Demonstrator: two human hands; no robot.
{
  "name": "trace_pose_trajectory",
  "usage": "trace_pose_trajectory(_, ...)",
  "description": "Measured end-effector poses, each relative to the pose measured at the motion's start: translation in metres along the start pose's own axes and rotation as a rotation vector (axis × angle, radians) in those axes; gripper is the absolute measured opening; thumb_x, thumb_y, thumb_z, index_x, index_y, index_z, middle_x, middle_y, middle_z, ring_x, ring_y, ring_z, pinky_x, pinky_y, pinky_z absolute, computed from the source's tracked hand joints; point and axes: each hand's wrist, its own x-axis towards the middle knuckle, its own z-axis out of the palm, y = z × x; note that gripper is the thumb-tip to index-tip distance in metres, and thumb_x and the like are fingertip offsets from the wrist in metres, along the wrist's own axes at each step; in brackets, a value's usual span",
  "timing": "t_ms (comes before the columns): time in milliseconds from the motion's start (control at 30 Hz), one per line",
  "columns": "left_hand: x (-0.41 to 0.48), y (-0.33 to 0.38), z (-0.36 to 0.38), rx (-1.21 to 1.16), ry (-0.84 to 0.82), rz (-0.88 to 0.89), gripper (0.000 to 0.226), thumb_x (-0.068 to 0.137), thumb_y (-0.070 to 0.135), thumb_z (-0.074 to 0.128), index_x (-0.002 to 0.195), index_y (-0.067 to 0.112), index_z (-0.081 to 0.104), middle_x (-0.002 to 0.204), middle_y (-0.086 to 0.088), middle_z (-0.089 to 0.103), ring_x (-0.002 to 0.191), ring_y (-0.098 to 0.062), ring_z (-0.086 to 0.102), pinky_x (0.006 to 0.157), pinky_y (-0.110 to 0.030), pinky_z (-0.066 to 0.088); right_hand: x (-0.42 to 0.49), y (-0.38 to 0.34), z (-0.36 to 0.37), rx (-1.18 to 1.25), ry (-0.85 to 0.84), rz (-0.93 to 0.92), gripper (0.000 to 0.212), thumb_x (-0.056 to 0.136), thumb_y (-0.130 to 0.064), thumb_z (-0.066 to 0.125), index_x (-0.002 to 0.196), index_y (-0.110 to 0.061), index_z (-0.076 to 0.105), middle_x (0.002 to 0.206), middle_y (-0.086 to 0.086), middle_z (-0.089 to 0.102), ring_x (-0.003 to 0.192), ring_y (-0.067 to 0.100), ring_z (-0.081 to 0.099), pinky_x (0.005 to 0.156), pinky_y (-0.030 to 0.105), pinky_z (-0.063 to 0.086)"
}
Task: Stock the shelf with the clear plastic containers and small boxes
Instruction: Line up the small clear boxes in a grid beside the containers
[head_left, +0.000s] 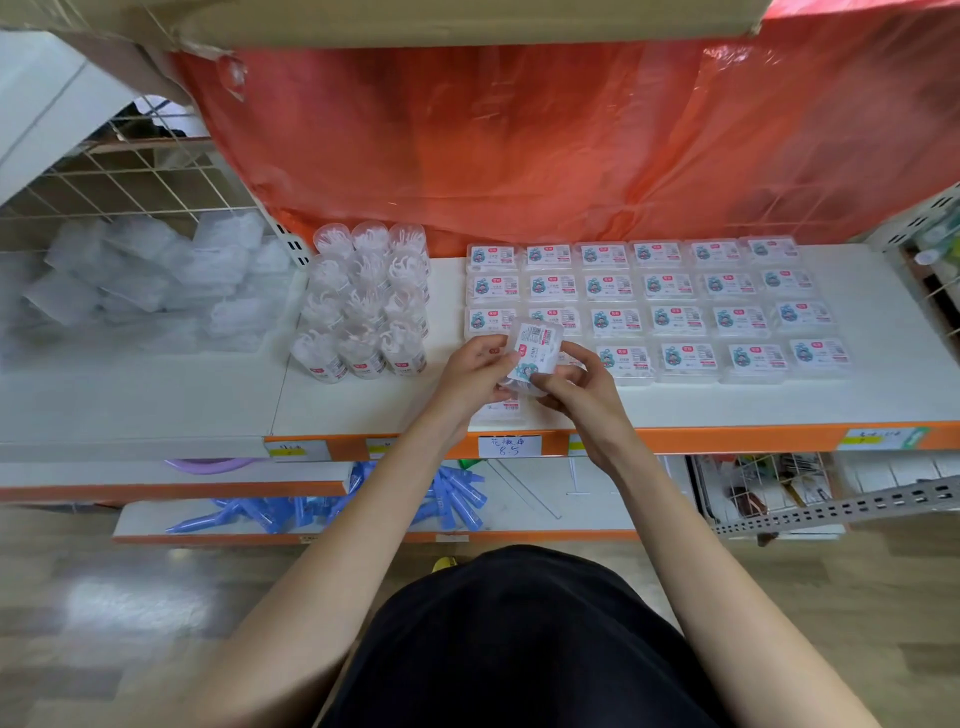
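Observation:
Both hands hold a small clear box (535, 345) with a blue and white label, tilted, just above the front of the white shelf (363, 405). My left hand (475, 371) grips its left side, and my right hand (569, 379) pinches its lower right edge. Several rows of the same small boxes (670, 306) lie flat on the shelf to the right. Another such box (501, 410) lies under my hands at the shelf's front. Several clear round containers (366, 301) stand in rows to the left.
A red plastic sheet (519, 145) hangs behind the shelf. Clear bagged goods (150, 280) pile up in the left bay behind a wire grid. Blue items (322, 506) lie on the lower shelf. A wire basket (758, 483) sits at the lower right. An orange price rail (727, 439) edges the shelf.

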Motion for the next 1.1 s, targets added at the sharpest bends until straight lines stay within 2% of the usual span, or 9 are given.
trace_pose_trajectory(133,0.006,0.0,-0.007,0.087,-0.018,0.012,0.025,0.099,0.017,0.055,0.123,0.012,0.062,0.114,-0.006,0.067,0.091,-0.017,0.065,0.073,-0.024,0.055,-0.003,-0.001,-0.015,-0.297,-0.013,-0.304,0.083,0.07,-0.024,0.087,0.141,-0.025,0.043,0.138,-0.006,0.048,0.124,0.001,0.049,0.099,0.022,0.045)
trace_pose_trajectory(233,0.009,0.004,-0.012,0.128,-0.049,0.012,0.031,0.102,0.021,0.049,0.13,0.014,0.061,0.121,-0.002,0.066,0.091,-0.008,0.062,0.063,-0.013,0.049,0.001,-0.009,-0.03,-0.58,-0.115,-0.476,0.077,0.066,-0.025,0.088,0.134,-0.03,0.053,0.156,-0.014,0.028,0.143,0.0,0.023,0.109,0.014,0.025)
trace_pose_trajectory(300,0.011,0.005,-0.014,0.162,-0.107,0.005,0.033,0.103,0.023,0.047,0.132,0.016,0.06,0.125,0.001,0.065,0.098,-0.007,0.062,0.064,-0.011,0.047,0.003,-0.017,-0.034,-0.706,-0.178,-0.506,0.067,0.067,-0.021,0.089,0.126,-0.03,0.059,0.154,-0.017,0.033,0.139,-0.001,0.026,0.104,0.005,0.021)
trace_pose_trajectory(433,0.008,0.004,-0.011,0.199,-0.195,0.041,0.03,0.103,0.017,0.046,0.126,0.019,0.064,0.125,0.005,0.063,0.11,-0.004,0.058,0.075,-0.008,0.048,0.004,-0.021,-0.033,-0.775,-0.164,-0.545,0.051,0.068,-0.02,0.089,0.112,-0.027,0.064,0.13,-0.014,0.058,0.119,0.007,0.046,0.101,0.026,0.038)
trace_pose_trajectory(533,0.005,-0.002,-0.005,0.257,-0.082,0.156,0.026,0.101,0.017,0.049,0.119,0.017,0.068,0.117,0.005,0.065,0.109,-0.007,0.058,0.076,-0.006,0.046,0.004,-0.014,-0.035,-0.779,-0.106,-0.58,0.048,0.066,-0.021,0.09,0.108,-0.023,0.066,0.118,-0.014,0.062,0.104,0.007,0.05,0.086,0.011,0.037)
trace_pose_trajectory(633,0.006,-0.022,-0.01,0.701,0.205,0.446,0.027,0.099,0.023,0.051,0.12,0.017,0.067,0.123,0.001,0.063,0.114,-0.014,0.054,0.096,-0.018,0.041,0.005,-0.003,-0.042,-0.745,-0.026,-0.574,0.045,0.068,-0.018,0.089,0.106,-0.02,0.065,0.116,-0.012,0.06,0.096,0.006,0.053,0.076,0.002,0.032)
trace_pose_trajectory(733,0.0,-0.047,-0.016,0.977,0.18,0.54,0.034,0.098,0.025,0.051,0.13,0.019,0.061,0.142,0.0,0.051,0.131,-0.018,0.04,0.109,-0.027,0.024,0.006,0.011,-0.053,-0.766,0.037,-0.526,0.045,0.069,-0.016,0.087,0.107,-0.022,0.064,0.115,-0.015,0.056,0.098,0.009,0.052,0.077,0.002,0.033)
trace_pose_trajectory(900,-0.01,-0.081,-0.014,1.123,0.101,0.492,0.047,0.1,0.034,0.048,0.145,0.019,0.044,0.16,-0.002,0.022,0.148,-0.019,0.016,0.118,-0.03,0.011,0.001,0.03,-0.062,-0.801,0.055,-0.507,0.045,0.07,-0.018,0.087,0.107,-0.026,0.062,0.123,-0.014,0.054,0.106,0.011,0.052,0.09,0.022,0.043)
trace_pose_trajectory(1100,-0.008,-0.088,-0.012,1.137,0.079,0.448,0.053,0.1,0.037,0.048,0.148,0.019,0.036,0.162,0.0,0.017,0.149,-0.017,0.009,0.12,-0.035,0.014,0.002,0.046,-0.071,-0.824,0.028,-0.503,0.045,0.072,-0.017,0.085,0.111,-0.024,0.065,0.136,-0.005,0.055,0.119,0.015,0.05,0.099,0.04,0.045)
